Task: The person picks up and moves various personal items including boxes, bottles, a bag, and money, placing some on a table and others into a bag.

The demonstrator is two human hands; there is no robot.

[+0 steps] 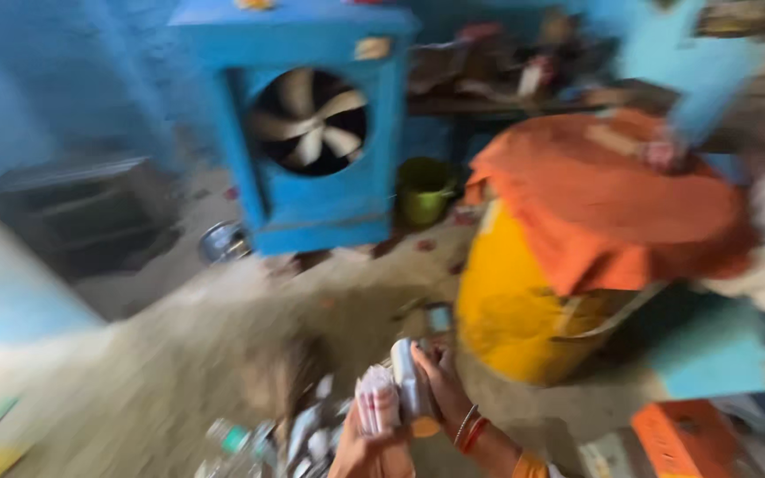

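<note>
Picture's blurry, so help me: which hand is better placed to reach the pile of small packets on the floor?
Probably the left hand: it sits right beside the pile, though it holds a pale bundle. The right hand is farther off, gripping a grey packet.

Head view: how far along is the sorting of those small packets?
Done: can't tell, the picture is motion-blurred. In hand: left hand grips a white bundle; right hand holds a grey packet. Left: a heap of packets on the dirt floor.
</note>
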